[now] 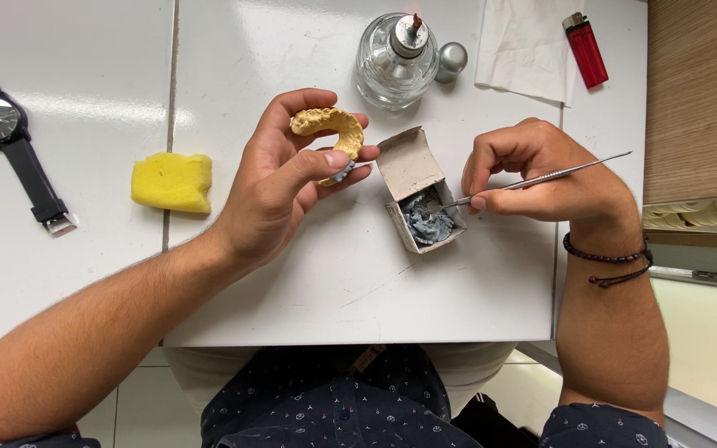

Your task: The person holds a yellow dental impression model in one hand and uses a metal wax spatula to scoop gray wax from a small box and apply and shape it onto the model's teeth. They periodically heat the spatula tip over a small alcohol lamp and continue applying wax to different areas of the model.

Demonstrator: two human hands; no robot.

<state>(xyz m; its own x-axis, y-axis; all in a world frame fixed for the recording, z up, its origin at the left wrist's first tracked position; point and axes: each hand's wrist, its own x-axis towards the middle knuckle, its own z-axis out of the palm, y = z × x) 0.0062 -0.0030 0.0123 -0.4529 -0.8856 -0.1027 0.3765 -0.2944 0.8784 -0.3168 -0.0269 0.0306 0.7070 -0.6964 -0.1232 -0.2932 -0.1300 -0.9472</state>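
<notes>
My left grip (pixel 292 178) holds the yellow dental cast (pixel 331 129) at frame centre; my right grip (pixel 533 170) pinches a metal instrument (pixel 533 178), its tip in the small box (pixel 417 187) of what looks like grey wax (pixel 426 222). A hard dig could tip the box.

White tiled table (pixel 68 274) w/ wood panel (pixel 699 91) right.

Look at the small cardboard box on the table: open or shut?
Open. The cardboard box has its flap folded back, exposing grey material inside, where the metal tool's tip reaches.
</notes>
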